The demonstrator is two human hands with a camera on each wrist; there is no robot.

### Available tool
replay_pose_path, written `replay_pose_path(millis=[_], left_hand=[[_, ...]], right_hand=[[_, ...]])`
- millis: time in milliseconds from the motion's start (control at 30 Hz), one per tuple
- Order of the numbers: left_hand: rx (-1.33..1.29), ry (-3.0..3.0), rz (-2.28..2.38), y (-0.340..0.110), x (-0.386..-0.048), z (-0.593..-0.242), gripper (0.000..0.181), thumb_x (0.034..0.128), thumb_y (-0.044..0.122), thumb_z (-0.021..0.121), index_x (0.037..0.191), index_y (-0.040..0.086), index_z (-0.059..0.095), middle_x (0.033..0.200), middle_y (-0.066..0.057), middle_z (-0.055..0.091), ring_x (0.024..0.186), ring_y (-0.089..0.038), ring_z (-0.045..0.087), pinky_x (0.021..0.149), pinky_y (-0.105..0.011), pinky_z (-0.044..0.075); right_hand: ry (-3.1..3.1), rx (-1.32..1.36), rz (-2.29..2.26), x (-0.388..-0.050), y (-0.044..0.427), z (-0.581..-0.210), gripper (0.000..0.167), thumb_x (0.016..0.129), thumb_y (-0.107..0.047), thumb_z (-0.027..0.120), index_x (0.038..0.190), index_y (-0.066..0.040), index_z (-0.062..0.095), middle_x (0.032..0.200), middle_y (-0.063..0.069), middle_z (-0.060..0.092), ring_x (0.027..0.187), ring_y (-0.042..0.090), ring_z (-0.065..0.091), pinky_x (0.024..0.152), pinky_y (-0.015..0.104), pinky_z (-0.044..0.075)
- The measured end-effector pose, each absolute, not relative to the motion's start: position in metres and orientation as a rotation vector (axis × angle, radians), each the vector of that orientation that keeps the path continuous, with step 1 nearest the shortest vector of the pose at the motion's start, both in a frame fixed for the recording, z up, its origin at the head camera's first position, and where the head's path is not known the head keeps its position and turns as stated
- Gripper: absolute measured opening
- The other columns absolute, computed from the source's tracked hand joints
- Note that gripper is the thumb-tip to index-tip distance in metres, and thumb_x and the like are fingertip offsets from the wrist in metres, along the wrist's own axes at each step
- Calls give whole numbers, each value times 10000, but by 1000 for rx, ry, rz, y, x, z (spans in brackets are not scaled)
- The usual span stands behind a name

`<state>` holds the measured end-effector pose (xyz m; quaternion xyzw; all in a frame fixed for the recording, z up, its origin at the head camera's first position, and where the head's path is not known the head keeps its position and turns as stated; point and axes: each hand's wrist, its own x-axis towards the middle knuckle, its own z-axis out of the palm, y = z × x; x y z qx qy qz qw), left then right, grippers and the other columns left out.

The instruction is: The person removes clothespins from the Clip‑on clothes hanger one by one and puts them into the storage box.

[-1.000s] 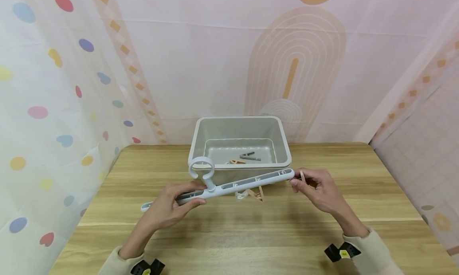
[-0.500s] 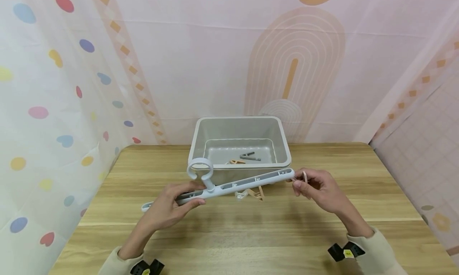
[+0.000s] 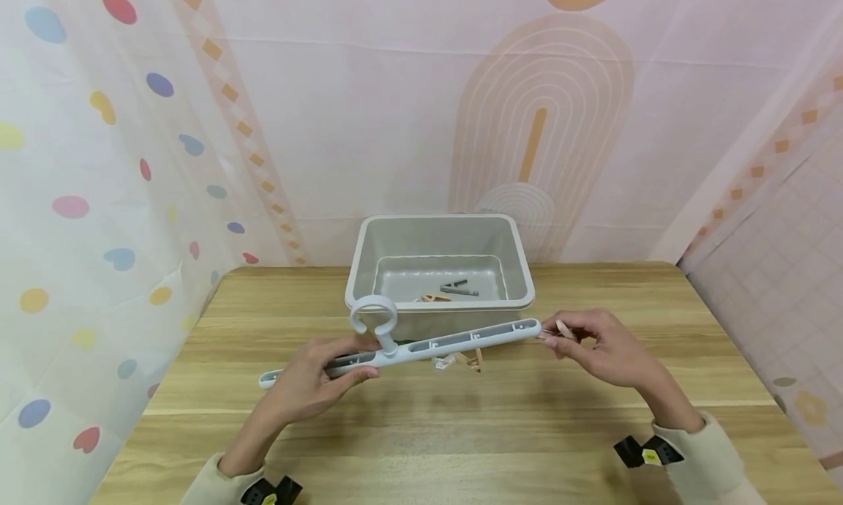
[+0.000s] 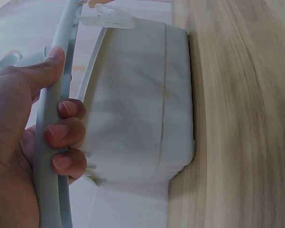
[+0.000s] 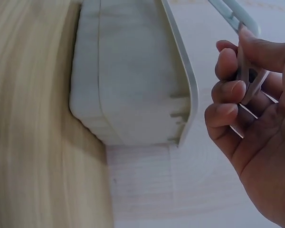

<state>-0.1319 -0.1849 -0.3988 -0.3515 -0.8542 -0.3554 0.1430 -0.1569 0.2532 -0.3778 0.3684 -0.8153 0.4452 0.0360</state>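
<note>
A pale blue-grey plastic hanger [image 3: 490,337] with a round open hook is held slanting above the table, its right end higher. My left hand [image 3: 308,388] grips its left half, thumb on one side and fingers curled round the other in the left wrist view. At the hanger's right end my right hand [image 3: 606,350] pinches a light clothespin [image 5: 248,80] between thumb and fingers. The fingers partly hide that clothespin, so I cannot tell whether it is fastened to the hanger. A whitish clip [image 3: 443,361] and a beige clip [image 3: 473,359] hang under the bar.
A grey bin [image 3: 524,271] stands behind the hanger at the back of the wooden table [image 3: 421,439]. Inside lie a dark grey clothespin [image 3: 459,290] and an orange one [image 3: 435,298]. A patterned cloth [image 3: 369,124] hangs behind the table.
My right hand has shifted slightly right, and the clothespin in it has tilted over. The hanger's right end has dipped a little. My left hand keeps nearly the same place and hold.
</note>
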Motion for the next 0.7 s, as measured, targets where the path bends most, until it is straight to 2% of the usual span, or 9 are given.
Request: replay_pose_path(millis=[233, 500, 633, 700], left_hand=[[-985, -2509, -979, -185, -132, -396, 310, 865, 217, 830, 1141, 315, 729, 1059, 135, 758, 882, -14, 668, 770, -264, 537], [-990, -2527, -974, -185, -133, -399, 303, 866, 225, 830, 1136, 319, 730, 1054, 140, 761, 865, 3, 663, 759, -253, 538], [-983, -2526, -983, -185, -132, -399, 299, 867, 220, 829, 1136, 310, 733, 1035, 138, 762, 827, 9, 644, 733, -234, 523], [-967, -2533, -987, -186, -132, -399, 297, 869, 223, 828, 1137, 312, 734, 1027, 144, 761, 808, 15, 628, 724, -228, 514]], right_hand=[[-2541, 1141, 1301, -161, 259, -373, 215, 935, -9, 719, 954, -223, 713, 702, -98, 570, 611, -47, 466, 505, 193, 406], [-2549, 1283, 1363, -162, 264, -370, 187, 944, 19, 695, 975, -164, 722, 702, -34, 602, 613, -32, 501, 494, 189, 437], [-2634, 1296, 1405, -163, 266, -368, 182, 980, -34, 669, 888, -189, 695, 678, -19, 605, 585, -58, 423, 461, 173, 366], [-2681, 1262, 1387, -163, 267, -367, 187, 994, -54, 657, 873, -194, 683, 678, -36, 603, 586, -59, 430, 463, 178, 367]])
